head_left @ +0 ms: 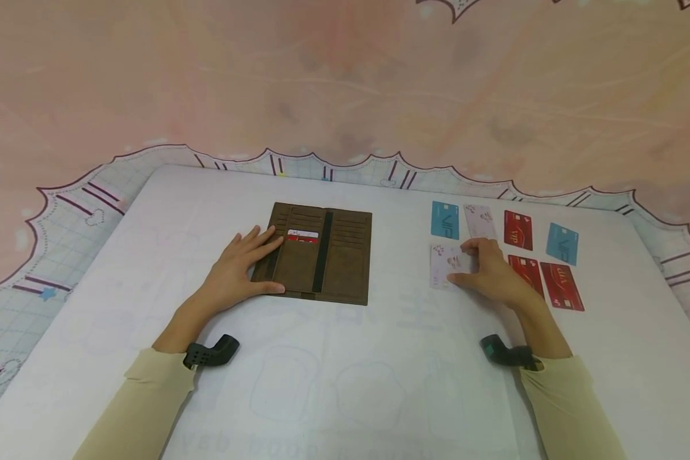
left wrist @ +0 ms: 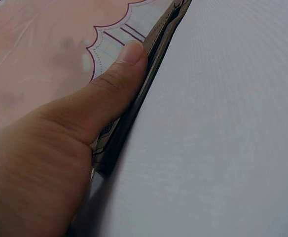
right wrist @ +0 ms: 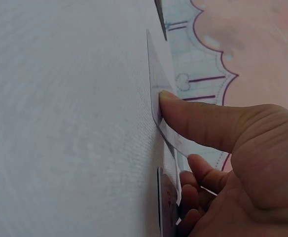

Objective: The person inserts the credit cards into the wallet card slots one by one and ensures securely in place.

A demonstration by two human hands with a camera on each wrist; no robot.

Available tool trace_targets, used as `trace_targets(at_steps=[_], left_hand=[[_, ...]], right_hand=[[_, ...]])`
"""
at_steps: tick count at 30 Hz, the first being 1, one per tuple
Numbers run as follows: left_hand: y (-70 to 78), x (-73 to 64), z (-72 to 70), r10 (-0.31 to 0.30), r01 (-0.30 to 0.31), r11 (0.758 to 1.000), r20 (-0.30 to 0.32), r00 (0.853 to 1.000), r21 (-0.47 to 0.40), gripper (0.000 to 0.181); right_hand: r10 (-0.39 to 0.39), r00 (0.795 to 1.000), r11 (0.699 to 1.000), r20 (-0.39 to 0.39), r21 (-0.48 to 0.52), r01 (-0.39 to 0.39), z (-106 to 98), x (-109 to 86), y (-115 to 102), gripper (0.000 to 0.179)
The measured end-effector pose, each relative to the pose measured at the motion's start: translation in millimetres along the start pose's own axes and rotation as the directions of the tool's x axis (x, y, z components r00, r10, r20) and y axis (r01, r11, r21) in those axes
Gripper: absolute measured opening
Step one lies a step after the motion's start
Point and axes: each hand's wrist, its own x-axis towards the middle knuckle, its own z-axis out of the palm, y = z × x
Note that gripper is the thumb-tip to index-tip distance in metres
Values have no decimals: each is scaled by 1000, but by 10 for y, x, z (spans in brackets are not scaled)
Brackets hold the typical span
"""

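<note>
Left of centre, the left hand (head_left: 236,268) rests, fingers spread, on a wallet (head_left: 347,271). Right of centre, the right hand's (head_left: 489,275) fingers seemingly pinch a partly hidden white card (head_left: 439,268): likely the pick-up, calling next for a clean lift.

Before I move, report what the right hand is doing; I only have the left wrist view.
Observer: The right hand pinches the nearer pale card.
Operator: Tell me what shows inside the open wallet.
Observer: A red-and-white card edge shows in its left half.
Operator: Count the loose red cards.
Observer: Three, all to the right of that pale card.
</note>
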Motion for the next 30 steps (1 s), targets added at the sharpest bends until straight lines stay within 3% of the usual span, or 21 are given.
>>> trace_targets(at_steps=[11, 20, 30], left_hand=[[16, 5, -18, -19, 19, 1000, 20, 1000, 1, 89], [31, -20, -41, -13, 13, 1000, 4, 1000, -6, 89], [46, -20, -41, -7, 7, 1000, 6, 1000, -9, 89]], right_hand=[[28, 999, 1000, 26, 14, -28, -7, -8, -19, 73], [-18, 1000, 997, 18, 78, 17, 0, 3, -24, 76], [-17, 999, 1000, -36, 20, 18, -24, -37, -51, 69]])
